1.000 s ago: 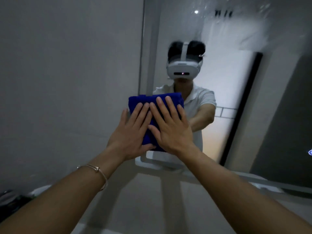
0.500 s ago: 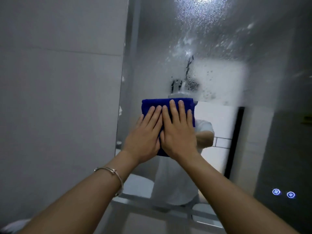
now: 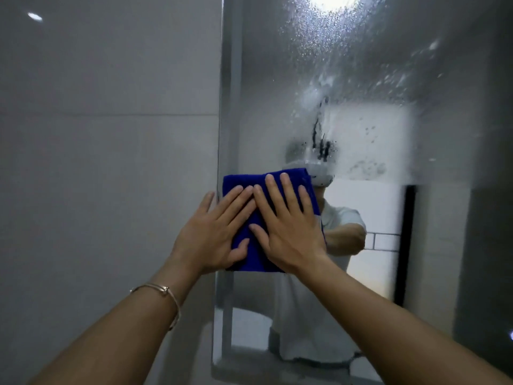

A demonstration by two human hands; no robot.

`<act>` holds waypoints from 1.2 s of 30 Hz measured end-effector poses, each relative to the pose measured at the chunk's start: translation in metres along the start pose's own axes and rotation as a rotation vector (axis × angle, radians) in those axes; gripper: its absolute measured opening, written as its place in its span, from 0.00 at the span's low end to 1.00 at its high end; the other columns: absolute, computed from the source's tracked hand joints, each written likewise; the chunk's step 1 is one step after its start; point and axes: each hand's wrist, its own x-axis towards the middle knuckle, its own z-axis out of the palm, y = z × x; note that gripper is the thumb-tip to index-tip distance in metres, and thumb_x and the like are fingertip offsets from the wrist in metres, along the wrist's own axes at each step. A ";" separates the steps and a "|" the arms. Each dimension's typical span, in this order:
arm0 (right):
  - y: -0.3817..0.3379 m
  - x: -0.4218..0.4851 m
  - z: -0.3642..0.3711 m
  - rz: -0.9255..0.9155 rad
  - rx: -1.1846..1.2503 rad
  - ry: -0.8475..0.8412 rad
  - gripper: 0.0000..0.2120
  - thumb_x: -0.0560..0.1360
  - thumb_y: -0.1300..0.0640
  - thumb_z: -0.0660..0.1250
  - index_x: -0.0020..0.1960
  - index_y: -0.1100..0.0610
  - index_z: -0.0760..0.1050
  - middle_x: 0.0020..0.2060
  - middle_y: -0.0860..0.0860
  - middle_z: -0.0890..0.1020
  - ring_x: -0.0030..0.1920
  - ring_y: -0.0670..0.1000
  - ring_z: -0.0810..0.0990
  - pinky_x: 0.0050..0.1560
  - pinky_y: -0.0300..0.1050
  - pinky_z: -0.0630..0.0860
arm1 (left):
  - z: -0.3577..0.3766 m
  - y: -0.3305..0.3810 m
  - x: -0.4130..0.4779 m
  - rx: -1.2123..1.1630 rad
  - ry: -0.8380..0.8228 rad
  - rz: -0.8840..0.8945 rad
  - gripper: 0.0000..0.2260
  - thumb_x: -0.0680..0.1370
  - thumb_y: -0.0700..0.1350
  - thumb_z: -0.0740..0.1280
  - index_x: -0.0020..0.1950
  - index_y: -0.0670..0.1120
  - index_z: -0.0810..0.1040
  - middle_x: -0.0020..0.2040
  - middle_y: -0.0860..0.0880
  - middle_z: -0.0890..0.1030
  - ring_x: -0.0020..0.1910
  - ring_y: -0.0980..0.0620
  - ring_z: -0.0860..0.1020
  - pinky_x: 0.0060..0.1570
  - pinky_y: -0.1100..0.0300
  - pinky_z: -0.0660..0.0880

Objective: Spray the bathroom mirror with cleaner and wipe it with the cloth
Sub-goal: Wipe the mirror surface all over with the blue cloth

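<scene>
The spray-speckled mirror (image 3: 361, 79) is filling the frame's right; left hand (image 3: 213, 234) and right hand (image 3: 288, 229), fingers flat, are pressing the blue cloth (image 3: 255, 257) at its left edge.

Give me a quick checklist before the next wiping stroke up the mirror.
1. Cloth flat against the mirror: ok.
2. Left hand and right hand both pressing the cloth, fingers straight: ok.
3. Cleaner droplets on the glass above the cloth, unwiped: ok.
4. Cloth inside the mirror's left edge: ok, just; the left little finger overlaps the wall.
5. Cloth dampness: cannot tell.
</scene>
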 end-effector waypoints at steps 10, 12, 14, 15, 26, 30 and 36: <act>-0.029 0.031 0.013 0.128 0.007 0.157 0.25 0.80 0.51 0.49 0.74 0.59 0.60 0.74 0.56 0.63 0.75 0.56 0.58 0.73 0.54 0.53 | 0.006 -0.007 0.022 -0.215 0.344 -0.240 0.24 0.76 0.46 0.53 0.71 0.40 0.62 0.72 0.41 0.65 0.72 0.44 0.62 0.69 0.42 0.61; -0.031 0.023 0.017 0.147 0.019 0.164 0.24 0.80 0.51 0.49 0.74 0.58 0.59 0.74 0.55 0.62 0.75 0.55 0.57 0.73 0.54 0.53 | 0.018 0.000 0.022 -0.225 0.378 -0.271 0.25 0.78 0.46 0.51 0.74 0.39 0.55 0.74 0.40 0.59 0.74 0.44 0.56 0.70 0.44 0.56; -0.030 0.023 0.018 0.141 0.021 0.183 0.23 0.81 0.51 0.46 0.74 0.58 0.58 0.74 0.55 0.62 0.75 0.55 0.57 0.73 0.54 0.53 | 0.026 0.002 0.022 -0.206 0.364 -0.286 0.25 0.79 0.47 0.48 0.75 0.40 0.51 0.76 0.40 0.54 0.75 0.44 0.52 0.71 0.44 0.54; -0.029 0.022 0.017 0.136 0.017 0.190 0.23 0.82 0.50 0.44 0.74 0.58 0.58 0.73 0.55 0.63 0.75 0.55 0.57 0.73 0.54 0.54 | 0.026 0.002 0.023 -0.195 0.349 -0.276 0.25 0.79 0.48 0.48 0.75 0.40 0.50 0.76 0.40 0.53 0.75 0.43 0.51 0.72 0.44 0.53; 0.064 0.166 -0.050 0.141 -0.113 0.213 0.30 0.76 0.45 0.41 0.76 0.53 0.58 0.75 0.50 0.60 0.75 0.51 0.56 0.71 0.48 0.46 | -0.065 -0.072 0.167 -0.260 0.435 -0.245 0.29 0.76 0.51 0.46 0.77 0.44 0.50 0.78 0.44 0.49 0.76 0.47 0.46 0.72 0.46 0.46; 0.066 0.167 -0.045 0.141 -0.114 0.280 0.31 0.76 0.46 0.41 0.76 0.52 0.58 0.75 0.50 0.60 0.76 0.51 0.54 0.71 0.47 0.44 | -0.052 -0.060 0.169 -0.290 0.590 -0.281 0.28 0.76 0.51 0.44 0.76 0.44 0.54 0.77 0.44 0.53 0.76 0.48 0.49 0.72 0.51 0.44; 0.064 0.166 -0.044 0.140 -0.074 0.309 0.30 0.75 0.47 0.42 0.75 0.53 0.60 0.75 0.50 0.61 0.75 0.51 0.56 0.71 0.48 0.46 | -0.050 -0.061 0.169 -0.237 0.647 -0.275 0.27 0.77 0.50 0.46 0.75 0.42 0.59 0.75 0.42 0.59 0.75 0.45 0.55 0.72 0.50 0.47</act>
